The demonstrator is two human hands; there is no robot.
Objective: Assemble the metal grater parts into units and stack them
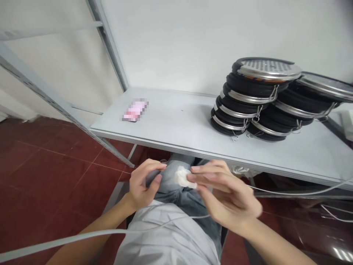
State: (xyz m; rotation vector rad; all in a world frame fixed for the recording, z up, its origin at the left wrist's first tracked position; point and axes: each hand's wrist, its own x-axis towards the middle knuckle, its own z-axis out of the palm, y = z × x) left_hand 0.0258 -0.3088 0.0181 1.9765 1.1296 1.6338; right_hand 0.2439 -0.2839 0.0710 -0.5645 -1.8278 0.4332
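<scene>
A small white crumpled wad, tissue-like in look, (182, 177) is pinched between the thumb and fingers of my right hand (226, 187). To its left, my left hand (145, 182) hovers with thumb and fingers curved apart and nothing between them. Both hands are over my lap, just short of the shelf's front edge. The wad is slightly blurred, so its exact material is hard to make out.
Stacks of black round parts with metal rims and wire clips (242, 99) stand on the right of the grey shelf (176, 121). A pixelated pink phone-like object (135, 110) lies at left. A white cable (110, 232) crosses my lap. A metal upright (55, 95) rises at left.
</scene>
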